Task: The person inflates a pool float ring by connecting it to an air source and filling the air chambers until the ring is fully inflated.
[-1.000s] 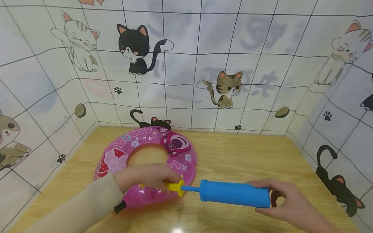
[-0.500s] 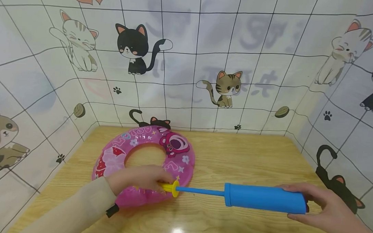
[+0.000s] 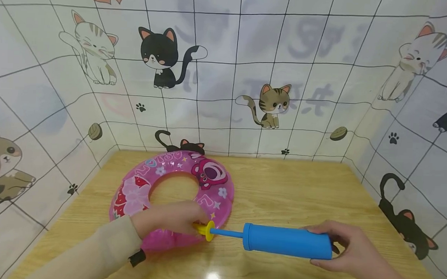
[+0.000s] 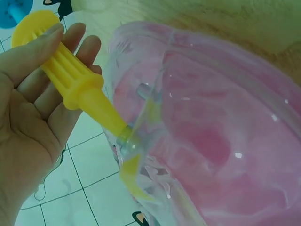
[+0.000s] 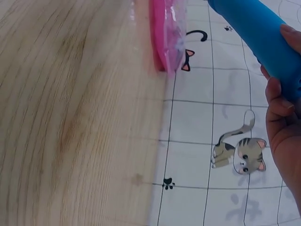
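Observation:
A hand pump with a blue barrel lies nearly level between the two hands in the head view. My left hand grips its yellow handle, whose tapered nozzle end sits in the clear valve of a pink swim ring. Around the far end of the barrel, my right hand curls its fingers and thumb. Part of the blue rod shows between handle and barrel. The printed swim ring looks plump, with its near edge partly hidden behind the left hand and sleeve.
The ring and hands are over a wooden table. Behind and at both sides stands a white cloth wall printed with cats and grid lines. A black piece shows beside the left sleeve.
My right hand pulled the barrel out to the right, lengthening the exposed rod, then pushed it back left toward the handle. The left hand and ring shifted slightly left.

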Demonstrator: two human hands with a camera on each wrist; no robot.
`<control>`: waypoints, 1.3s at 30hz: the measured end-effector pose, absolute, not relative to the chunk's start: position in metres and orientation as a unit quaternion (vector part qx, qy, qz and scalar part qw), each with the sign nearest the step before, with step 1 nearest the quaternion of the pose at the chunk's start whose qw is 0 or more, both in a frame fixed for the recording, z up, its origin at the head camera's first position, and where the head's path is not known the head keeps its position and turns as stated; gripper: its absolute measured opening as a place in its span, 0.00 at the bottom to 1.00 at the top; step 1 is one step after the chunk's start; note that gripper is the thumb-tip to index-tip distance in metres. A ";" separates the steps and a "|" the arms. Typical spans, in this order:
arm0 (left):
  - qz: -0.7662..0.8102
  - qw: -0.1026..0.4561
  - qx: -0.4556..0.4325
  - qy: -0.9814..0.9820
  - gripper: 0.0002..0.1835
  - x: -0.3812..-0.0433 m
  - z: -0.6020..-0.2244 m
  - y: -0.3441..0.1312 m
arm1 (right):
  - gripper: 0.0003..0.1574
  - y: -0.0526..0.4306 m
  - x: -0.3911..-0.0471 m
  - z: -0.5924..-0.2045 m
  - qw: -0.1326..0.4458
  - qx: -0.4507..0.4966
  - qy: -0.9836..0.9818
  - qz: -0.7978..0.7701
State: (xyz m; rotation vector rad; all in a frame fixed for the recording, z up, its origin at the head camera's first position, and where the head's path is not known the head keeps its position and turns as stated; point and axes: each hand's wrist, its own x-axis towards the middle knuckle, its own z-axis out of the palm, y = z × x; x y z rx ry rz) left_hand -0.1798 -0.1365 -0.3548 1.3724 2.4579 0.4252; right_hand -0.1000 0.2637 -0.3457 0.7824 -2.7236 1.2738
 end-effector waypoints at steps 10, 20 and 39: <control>0.124 0.161 0.454 0.868 0.07 -0.174 -0.351 -0.127 | 0.29 0.234 -0.114 -0.354 -0.020 0.241 -0.860 0.450; 0.123 0.153 0.467 0.862 0.08 -0.176 -0.346 -0.119 | 0.29 0.213 -0.122 -0.359 -0.014 0.269 -0.844 0.464; 0.093 0.203 0.511 0.830 0.13 -0.182 -0.340 -0.123 | 0.33 0.245 -0.124 -0.346 -0.024 0.274 -0.865 0.420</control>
